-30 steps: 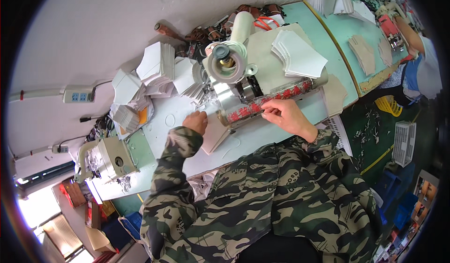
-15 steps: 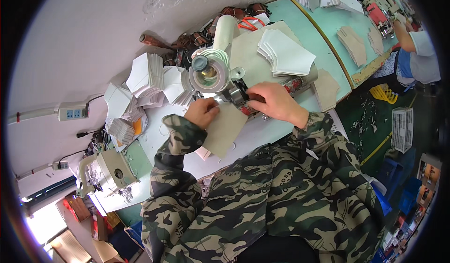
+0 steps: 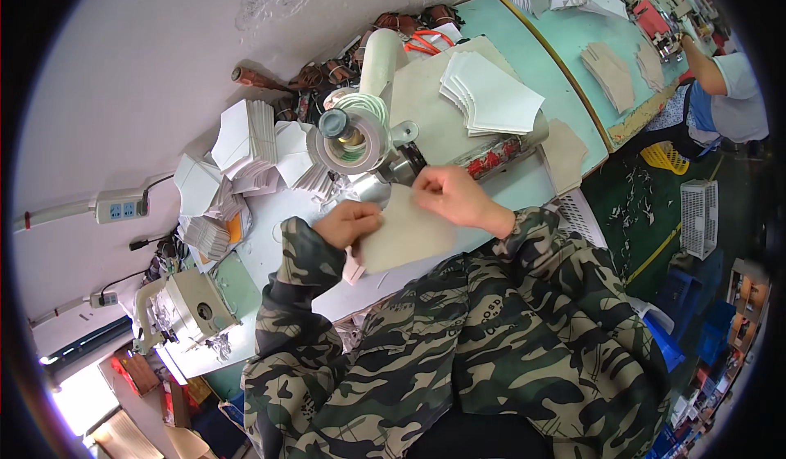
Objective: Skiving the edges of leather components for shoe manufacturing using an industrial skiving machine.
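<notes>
Single head-worn fisheye view, looking steeply down, close over workbench, edges bending.

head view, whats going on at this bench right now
A person in a camouflage jacket works at a white bench, holding a flat beige sheet with both hands. The left hand grips its left edge and the right hand pinches its top edge, close to a small machine with a roll of tape. Stacks of white cut pieces lie to the left and another stack sits on the board behind. A second person works at the green table.
</notes>
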